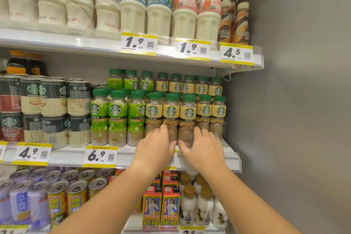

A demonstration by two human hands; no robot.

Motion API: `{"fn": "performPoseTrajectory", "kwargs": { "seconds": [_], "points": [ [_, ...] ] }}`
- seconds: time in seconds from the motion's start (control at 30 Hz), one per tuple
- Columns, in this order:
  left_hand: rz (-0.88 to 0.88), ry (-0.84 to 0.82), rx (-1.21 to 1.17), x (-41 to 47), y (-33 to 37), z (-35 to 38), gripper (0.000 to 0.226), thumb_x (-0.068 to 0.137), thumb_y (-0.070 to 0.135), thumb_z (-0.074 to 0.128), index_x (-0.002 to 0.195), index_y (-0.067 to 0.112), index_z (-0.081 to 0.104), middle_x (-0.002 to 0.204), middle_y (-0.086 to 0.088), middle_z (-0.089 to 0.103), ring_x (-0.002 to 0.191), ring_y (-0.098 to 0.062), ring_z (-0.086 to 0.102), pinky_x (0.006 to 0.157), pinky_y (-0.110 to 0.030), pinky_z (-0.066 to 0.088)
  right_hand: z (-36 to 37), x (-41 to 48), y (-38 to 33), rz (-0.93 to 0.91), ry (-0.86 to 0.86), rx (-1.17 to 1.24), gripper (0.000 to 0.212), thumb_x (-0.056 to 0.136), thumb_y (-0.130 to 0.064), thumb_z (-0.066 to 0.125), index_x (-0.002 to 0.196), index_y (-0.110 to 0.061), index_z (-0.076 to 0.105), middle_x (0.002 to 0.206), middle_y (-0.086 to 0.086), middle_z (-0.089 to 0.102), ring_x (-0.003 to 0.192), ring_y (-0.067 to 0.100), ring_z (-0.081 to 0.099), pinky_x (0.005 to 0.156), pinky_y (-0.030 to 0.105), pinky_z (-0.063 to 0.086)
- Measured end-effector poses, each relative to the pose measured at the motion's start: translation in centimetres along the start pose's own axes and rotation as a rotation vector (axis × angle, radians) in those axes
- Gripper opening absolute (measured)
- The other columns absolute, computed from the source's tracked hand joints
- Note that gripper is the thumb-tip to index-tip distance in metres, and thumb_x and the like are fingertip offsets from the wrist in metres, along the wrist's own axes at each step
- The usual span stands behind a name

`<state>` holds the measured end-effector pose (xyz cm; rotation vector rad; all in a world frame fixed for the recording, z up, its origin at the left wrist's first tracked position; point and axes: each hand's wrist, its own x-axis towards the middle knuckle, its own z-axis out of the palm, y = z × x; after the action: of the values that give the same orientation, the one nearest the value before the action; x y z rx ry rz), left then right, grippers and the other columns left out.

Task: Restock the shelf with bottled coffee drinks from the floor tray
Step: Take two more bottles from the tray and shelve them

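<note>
Cream-label coffee bottles [204, 112] with green caps fill the right end of the middle shelf [133, 155], stacked in two tiers. Green-label coffee bottles [117, 114] stand to their left. My left hand [153, 145] wraps the base of the second front cream-label bottle [171, 113], fingers on its left and thumb on its right. My right hand [204, 148] cups the base of the third front cream-label bottle [188, 115], thumb left of it and fingers right. Both bottles stand upright on the shelf. The floor tray is out of view.
Stacked coffee cans [47, 100] sit left on the same shelf. The upper shelf [95, 45] carries milk drink bottles [159, 5] and brown coffee bottles [241, 24]. Below are cans [76, 199], red cartons [161, 207] and small white bottles [205, 205]. A grey wall [294, 100] bounds the right.
</note>
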<state>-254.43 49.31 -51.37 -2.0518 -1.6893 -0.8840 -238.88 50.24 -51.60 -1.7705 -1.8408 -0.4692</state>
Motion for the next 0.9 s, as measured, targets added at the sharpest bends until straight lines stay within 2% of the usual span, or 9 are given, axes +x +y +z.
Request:
{"fn": "performPoseTrajectory", "kwargs": {
  "seconds": [0.1,0.17,0.23,0.3,0.43,0.53,0.63,0.8,0.9],
  "points": [
    [0.134,-0.024,0.165,-1.3,-0.9,-1.0,0.059,0.095,0.062,0.034,0.129,0.014,0.044,0.12,-0.007,0.06,0.112,-0.026,0.055,0.086,-0.038,0.051,-0.3,-1.7,-0.2,-0.006,-0.052,-0.08,0.087,0.087,-0.072,0.023,0.155,-0.018,0.029,0.155,0.014,0.039,0.143,0.035,0.03,0.117,0.051,0.022],
    [0.179,-0.086,0.239,-2.2,-1.8,-1.7,0.076,0.093,0.068,0.025,0.144,0.014,0.036,0.141,-0.013,0.049,0.132,-0.034,0.041,0.108,-0.05,0.036,-0.7,-2.9,-0.4,-0.007,-0.072,-0.096,0.089,0.088,-0.074,0.02,0.159,-0.021,0.017,0.166,0.014,0.019,0.152,0.034,0.012,0.121,0.054,0.009],
    [0.201,-0.12,0.26,-3.3,-3.0,-2.1,0.087,0.09,0.074,0.017,0.156,0.016,0.021,0.159,-0.017,0.027,0.146,-0.039,0.02,0.116,-0.059,0.018,-1.0,-4.4,-0.8,-0.005,-0.061,-0.101,0.09,0.087,-0.075,0.019,0.161,-0.023,0.012,0.168,0.013,0.008,0.154,0.033,0.004,0.122,0.055,0.004],
    [0.244,-0.119,0.258,-4.7,-4.2,-2.4,0.092,0.087,0.078,0.01,0.158,0.019,0.012,0.165,-0.016,0.013,0.15,-0.041,0.008,0.116,-0.062,0.012,-1.2,-6.3,-1.5,0.011,-0.055,-0.112,0.091,0.087,-0.074,0.018,0.161,-0.023,0.009,0.168,0.014,0.003,0.154,0.033,0.001,0.122,0.055,0.004],
    [0.308,-0.117,0.2,-8.2,-6.8,-2.7,0.095,0.086,0.08,0.007,0.159,0.019,0.01,0.165,-0.016,0.01,0.15,-0.04,0.005,0.115,-0.065,0.012,-1.0,-10.8,-3.3,0.065,-0.077,-0.151,0.09,0.089,-0.073,0.021,0.161,-0.022,0.005,0.168,0.015,-0.001,0.154,0.034,0.0,0.122,0.054,0.005],
    [0.336,-0.131,0.155,-11.1,-8.2,-2.5,0.096,0.086,0.077,0.012,0.158,0.014,0.016,0.163,-0.019,0.016,0.149,-0.043,0.012,0.114,-0.066,0.016,-0.9,-14.2,-4.6,0.108,-0.082,-0.184,0.09,0.09,-0.071,0.025,0.161,-0.019,0.009,0.168,0.016,0.003,0.153,0.035,0.003,0.122,0.054,0.006],
    [0.367,-0.154,0.117,-14.1,-9.4,-1.8,0.093,0.087,0.074,0.023,0.156,0.011,0.027,0.161,-0.021,0.025,0.146,-0.043,0.021,0.112,-0.066,0.02,-0.5,-18.0,-5.6,0.149,-0.098,-0.201,0.092,0.087,-0.072,0.021,0.161,-0.017,0.013,0.168,0.016,0.006,0.154,0.034,0.005,0.122,0.053,0.008],
    [0.398,-0.25,0.049,-20.5,-11.0,1.1,0.092,0.087,0.072,0.026,0.156,0.011,0.027,0.16,-0.021,0.026,0.147,-0.042,0.021,0.113,-0.065,0.021,1.6,-24.7,-6.4,0.198,-0.176,-0.226,0.088,0.091,-0.065,0.034,0.16,-0.014,0.014,0.167,0.018,0.009,0.154,0.032,0.006,0.122,0.052,0.008],
    [0.407,-0.324,0.026,-24.7,-12.0,3.4,0.091,0.087,0.071,0.028,0.154,0.01,0.03,0.158,-0.023,0.029,0.145,-0.043,0.025,0.112,-0.064,0.023,3.6,-28.8,-6.9,0.23,-0.241,-0.226,0.087,0.09,-0.064,0.033,0.159,-0.013,0.016,0.167,0.018,0.01,0.154,0.032,0.007,0.122,0.052,0.01]
  ]
}}
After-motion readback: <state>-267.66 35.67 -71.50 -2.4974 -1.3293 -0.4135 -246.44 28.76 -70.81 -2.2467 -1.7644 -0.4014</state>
